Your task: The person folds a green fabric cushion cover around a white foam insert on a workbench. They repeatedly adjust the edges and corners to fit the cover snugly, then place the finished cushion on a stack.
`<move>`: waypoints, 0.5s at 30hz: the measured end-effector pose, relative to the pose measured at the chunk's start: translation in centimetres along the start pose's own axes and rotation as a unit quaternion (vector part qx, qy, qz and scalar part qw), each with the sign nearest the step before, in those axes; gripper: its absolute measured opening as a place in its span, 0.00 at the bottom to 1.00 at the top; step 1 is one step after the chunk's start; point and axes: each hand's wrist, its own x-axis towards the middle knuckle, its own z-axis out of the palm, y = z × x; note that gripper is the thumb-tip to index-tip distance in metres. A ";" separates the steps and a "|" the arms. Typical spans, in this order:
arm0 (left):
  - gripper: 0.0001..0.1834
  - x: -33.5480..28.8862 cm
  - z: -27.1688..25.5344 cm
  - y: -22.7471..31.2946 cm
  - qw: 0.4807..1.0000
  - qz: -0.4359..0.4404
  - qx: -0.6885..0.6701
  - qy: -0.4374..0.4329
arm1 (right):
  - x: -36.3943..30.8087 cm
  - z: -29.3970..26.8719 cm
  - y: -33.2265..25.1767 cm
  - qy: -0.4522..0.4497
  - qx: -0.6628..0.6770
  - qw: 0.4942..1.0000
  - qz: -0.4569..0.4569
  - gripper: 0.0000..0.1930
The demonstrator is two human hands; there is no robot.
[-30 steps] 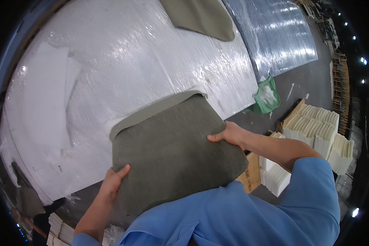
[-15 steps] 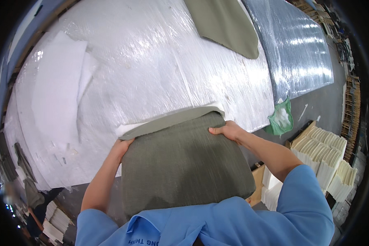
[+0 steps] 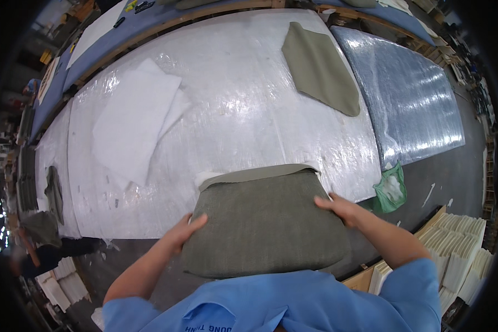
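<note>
A cushion (image 3: 268, 224) in a dark olive-grey fabric cover lies between my hands, its near side against my blue shirt and its far end on the plastic-wrapped table. Along that far end runs a loose fabric flap (image 3: 260, 173), with white padding showing at both corners. My left hand (image 3: 187, 231) grips the cushion's left side, thumb on top. On the right side, near the far corner, my right hand (image 3: 337, 209) holds it the same way. The fingers of both hands are partly hidden under the edges.
White padding sheets (image 3: 135, 124) lie at the table's left. A flat olive fabric piece (image 3: 321, 69) rests at the far right, beside a blue-grey wrapped slab (image 3: 404, 97). A green bag (image 3: 391, 191) hangs at the right corner. White foam stacks (image 3: 454, 249) stand right. Another person (image 3: 36, 254) is at lower left.
Both hands have slid from the flap end back along the cushion's sides toward me. The view has tilted up, so more of the table and the far benches show.
</note>
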 end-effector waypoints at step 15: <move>0.34 1.0 1.1 2.7 0.993 -0.109 -0.046 -0.026 | -0.5 2.5 -2.7 0.053 -0.043 0.994 0.090 0.44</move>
